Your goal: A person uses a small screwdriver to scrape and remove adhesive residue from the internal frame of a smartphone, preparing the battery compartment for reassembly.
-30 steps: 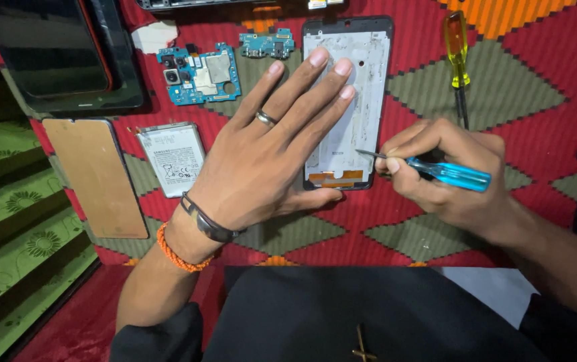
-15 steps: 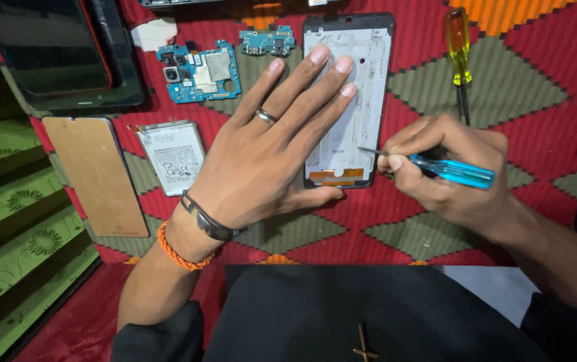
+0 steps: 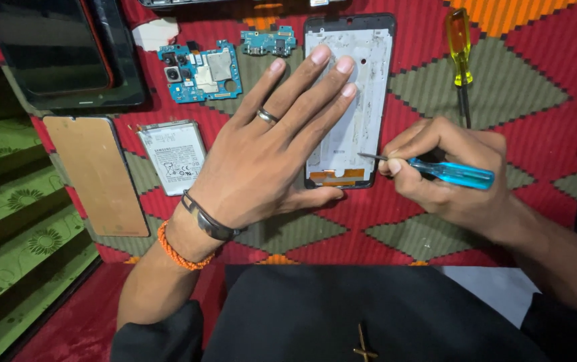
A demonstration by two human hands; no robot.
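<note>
Fingers (image 3: 315, 87) of the left hand (image 3: 262, 161) lie spread flat, released, pressing the phone frame (image 3: 359, 94). The right hand (image 3: 449, 177) grasps a blue screwdriver (image 3: 453, 173), its tip at the frame's lower right edge.

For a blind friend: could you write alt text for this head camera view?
A left hand presses flat on an opened phone frame while the right hand works a blue-handled screwdriver at its lower edge. A circuit board and battery lie nearby.
</note>
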